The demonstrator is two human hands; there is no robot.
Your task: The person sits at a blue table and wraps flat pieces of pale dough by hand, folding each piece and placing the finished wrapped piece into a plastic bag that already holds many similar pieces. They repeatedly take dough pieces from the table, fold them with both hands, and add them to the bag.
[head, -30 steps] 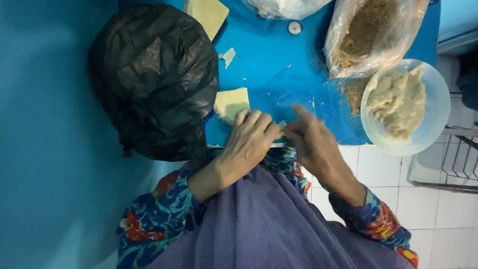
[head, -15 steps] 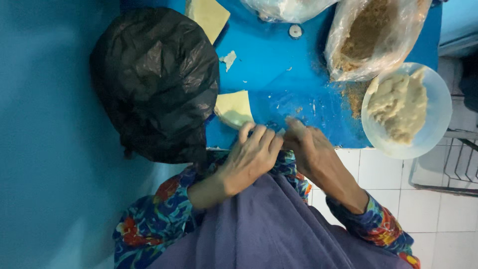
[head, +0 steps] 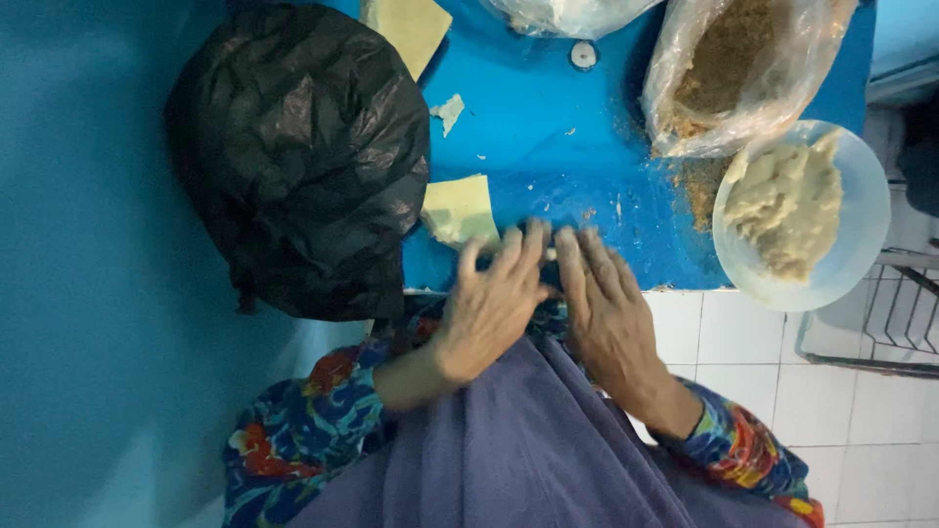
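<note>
Fingers (head: 509,256) of both hands pressed together over a small pale roll (head: 551,254), mostly hidden, long axis can't tell; pale wrapper sheet (head: 460,208) just beside on blue tabletop (head: 548,147).

Counter (head: 548,127): bright blue. Bag (head: 298,156): glossy black. Wrapper sheets (head: 460,208): pale yellow. Plate (head: 861,244): translucent pale blue, holding beige dough (head: 782,200). Crumbs (head: 729,64): brown. Sleeves (head: 293,440): multicoloured floral. Apron (head: 509,460): purple-grey. Floor tiles (head: 743,342): white.
</note>
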